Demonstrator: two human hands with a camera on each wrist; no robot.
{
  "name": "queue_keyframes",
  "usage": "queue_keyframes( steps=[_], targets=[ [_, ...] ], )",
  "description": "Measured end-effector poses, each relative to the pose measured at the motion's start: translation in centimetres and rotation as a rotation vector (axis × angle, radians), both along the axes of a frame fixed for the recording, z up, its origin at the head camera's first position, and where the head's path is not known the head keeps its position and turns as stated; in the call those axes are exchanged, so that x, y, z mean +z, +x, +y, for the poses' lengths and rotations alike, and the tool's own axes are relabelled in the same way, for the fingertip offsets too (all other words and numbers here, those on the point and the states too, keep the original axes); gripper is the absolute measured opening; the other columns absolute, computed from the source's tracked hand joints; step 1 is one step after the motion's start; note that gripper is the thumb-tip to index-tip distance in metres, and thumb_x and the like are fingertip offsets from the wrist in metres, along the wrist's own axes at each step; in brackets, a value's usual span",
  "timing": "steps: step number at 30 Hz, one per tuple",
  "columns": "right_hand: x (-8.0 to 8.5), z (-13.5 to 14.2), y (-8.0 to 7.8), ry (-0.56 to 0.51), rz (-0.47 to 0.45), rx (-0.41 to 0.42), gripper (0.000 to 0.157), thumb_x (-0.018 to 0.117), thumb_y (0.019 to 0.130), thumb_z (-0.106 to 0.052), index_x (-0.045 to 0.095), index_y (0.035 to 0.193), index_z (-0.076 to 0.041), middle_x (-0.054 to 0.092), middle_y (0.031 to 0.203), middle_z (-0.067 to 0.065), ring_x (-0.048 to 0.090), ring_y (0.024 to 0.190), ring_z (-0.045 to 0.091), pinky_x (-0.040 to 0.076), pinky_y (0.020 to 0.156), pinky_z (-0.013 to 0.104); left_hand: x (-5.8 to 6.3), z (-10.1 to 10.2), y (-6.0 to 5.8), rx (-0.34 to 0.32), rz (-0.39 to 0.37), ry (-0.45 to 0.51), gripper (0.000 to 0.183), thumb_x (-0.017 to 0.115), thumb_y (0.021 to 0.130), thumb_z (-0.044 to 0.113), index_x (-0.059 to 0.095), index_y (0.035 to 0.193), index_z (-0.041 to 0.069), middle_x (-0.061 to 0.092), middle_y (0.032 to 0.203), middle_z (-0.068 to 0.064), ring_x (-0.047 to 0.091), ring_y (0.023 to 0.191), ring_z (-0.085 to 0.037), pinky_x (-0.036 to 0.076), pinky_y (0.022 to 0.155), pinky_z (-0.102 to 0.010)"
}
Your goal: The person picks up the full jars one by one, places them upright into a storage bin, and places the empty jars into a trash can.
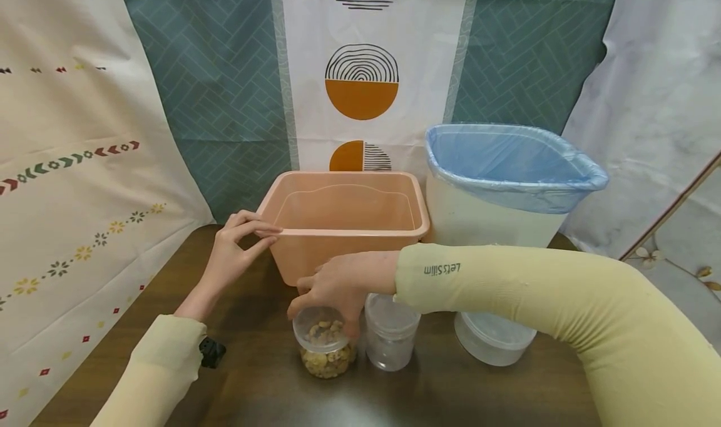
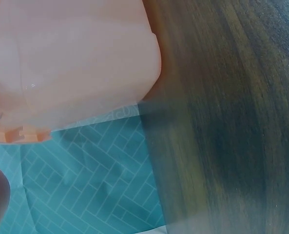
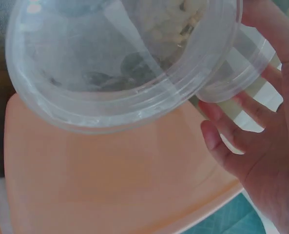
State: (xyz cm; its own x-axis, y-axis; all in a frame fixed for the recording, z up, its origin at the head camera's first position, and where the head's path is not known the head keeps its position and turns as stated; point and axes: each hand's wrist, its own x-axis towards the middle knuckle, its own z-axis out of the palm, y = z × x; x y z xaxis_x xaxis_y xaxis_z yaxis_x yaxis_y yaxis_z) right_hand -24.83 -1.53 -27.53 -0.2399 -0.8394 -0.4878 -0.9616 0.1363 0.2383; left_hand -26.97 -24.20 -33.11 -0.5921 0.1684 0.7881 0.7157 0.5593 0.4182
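Note:
My left hand (image 1: 239, 242) pinches the left front corner of the peach plastic bin's rim (image 1: 343, 232), thumb outside and fingers over the edge. The bin's side wall (image 2: 81, 58) fills the upper left of the left wrist view. My right hand (image 1: 343, 286) reaches down over a clear lidded jar (image 1: 327, 358) of tan, nut-like pieces, gripping it around the lid with thumb and fingers spread to either side. Just right of it stands a second clear jar (image 1: 391, 345), seemingly without contents. In the right wrist view, a large clear jar (image 3: 100, 58) blocks part of the scene beside the right hand (image 3: 271, 161).
A wide, low clear container (image 1: 496, 342) sits to the right, partly under the right sleeve. Behind it stands a tall white bin (image 1: 484, 217) lined with a blue bag (image 1: 507, 154). Patterned cloths hang behind the dark wooden table (image 1: 253, 377).

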Motion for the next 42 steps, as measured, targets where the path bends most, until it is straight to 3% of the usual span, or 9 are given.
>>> queue_keyframes(
  steps=[4, 7, 10, 15, 21, 28, 35, 42],
  targets=[
    [-0.2, 0.1, 0.0, -0.02, -0.002, 0.011, 0.099, 0.084, 0.068, -0.057, 0.03, 0.15, -0.043, 0.042, 0.148, -0.001, 0.051, 0.128, 0.021, 0.047, 0.104, 0.041, -0.5, -0.3, -0.5, -0.001, 0.006, -0.006, 0.025, 0.077, 0.074, -0.012, 0.078, 0.095, 0.002, 0.065, 0.096, -0.011, 0.049, 0.096, -0.006, 0.034, 0.09, -0.017],
    [0.2, 0.3, -0.1, -0.041, -0.019, 0.016, 0.099, 0.084, 0.069, -0.056, 0.031, 0.151, -0.043, 0.041, 0.149, 0.001, 0.048, 0.129, 0.022, 0.048, 0.103, 0.04, -1.2, -0.9, -1.4, 0.007, 0.001, -0.002, 0.025, 0.078, 0.074, -0.011, 0.078, 0.095, 0.004, 0.065, 0.096, -0.01, 0.048, 0.097, -0.005, 0.034, 0.09, -0.017],
    [0.9, 0.5, -0.3, -0.067, -0.057, 0.017, 0.097, 0.085, 0.069, -0.053, 0.033, 0.15, -0.044, 0.042, 0.146, 0.001, 0.047, 0.127, 0.021, 0.048, 0.101, 0.036, -1.2, -0.9, -1.5, 0.008, 0.003, 0.0, 0.025, 0.077, 0.074, -0.013, 0.077, 0.094, 0.001, 0.065, 0.096, -0.012, 0.048, 0.096, -0.006, 0.034, 0.089, -0.017],
    [2.5, 0.8, -0.8, -0.11, -0.126, 0.026, 0.097, 0.087, 0.068, -0.051, 0.035, 0.15, -0.042, 0.044, 0.14, -0.001, 0.046, 0.123, 0.017, 0.047, 0.1, 0.033, -1.1, -0.9, -1.3, 0.003, 0.0, -0.009, 0.027, 0.079, 0.074, -0.009, 0.079, 0.095, 0.007, 0.066, 0.097, -0.007, 0.049, 0.098, -0.006, 0.035, 0.09, -0.018],
    [5.1, 1.1, -1.1, -0.151, -0.136, 0.026, 0.097, 0.086, 0.069, -0.042, 0.035, 0.151, -0.038, 0.045, 0.136, -0.001, 0.044, 0.12, 0.013, 0.048, 0.096, 0.028, -1.1, -1.0, -1.3, -0.007, -0.006, -0.013, 0.026, 0.079, 0.076, -0.005, 0.079, 0.097, 0.011, 0.066, 0.097, -0.004, 0.049, 0.098, -0.005, 0.037, 0.089, -0.019],
    [8.9, 1.8, -1.5, -0.242, -0.126, -0.011, 0.098, 0.085, 0.069, -0.036, 0.035, 0.152, -0.036, 0.042, 0.143, -0.001, 0.043, 0.126, 0.015, 0.045, 0.102, 0.03, -1.2, -1.2, -1.3, 0.005, -0.011, -0.024, 0.025, 0.078, 0.077, -0.005, 0.079, 0.098, 0.01, 0.065, 0.098, -0.004, 0.047, 0.1, 0.0, 0.037, 0.09, -0.018],
    [12.6, 2.9, -2.0, -0.324, -0.196, -0.092, 0.099, 0.085, 0.066, -0.027, 0.036, 0.152, -0.034, 0.036, 0.148, -0.003, 0.038, 0.131, 0.014, 0.045, 0.103, 0.034, -1.2, -1.1, -1.4, -0.003, -0.016, -0.002, 0.023, 0.079, 0.076, -0.006, 0.078, 0.094, 0.008, 0.066, 0.096, -0.005, 0.048, 0.098, 0.0, 0.036, 0.089, -0.016],
    [15.0, 3.6, -2.4, -0.333, -0.124, -0.146, 0.098, 0.084, 0.068, -0.028, 0.034, 0.151, -0.04, 0.04, 0.144, -0.004, 0.041, 0.127, 0.015, 0.047, 0.1, 0.037, -1.1, -1.0, -1.2, 0.015, -0.023, -0.018, 0.026, 0.079, 0.076, -0.004, 0.079, 0.098, 0.011, 0.065, 0.097, -0.003, 0.047, 0.099, -0.002, 0.035, 0.087, -0.018]
  ],
)
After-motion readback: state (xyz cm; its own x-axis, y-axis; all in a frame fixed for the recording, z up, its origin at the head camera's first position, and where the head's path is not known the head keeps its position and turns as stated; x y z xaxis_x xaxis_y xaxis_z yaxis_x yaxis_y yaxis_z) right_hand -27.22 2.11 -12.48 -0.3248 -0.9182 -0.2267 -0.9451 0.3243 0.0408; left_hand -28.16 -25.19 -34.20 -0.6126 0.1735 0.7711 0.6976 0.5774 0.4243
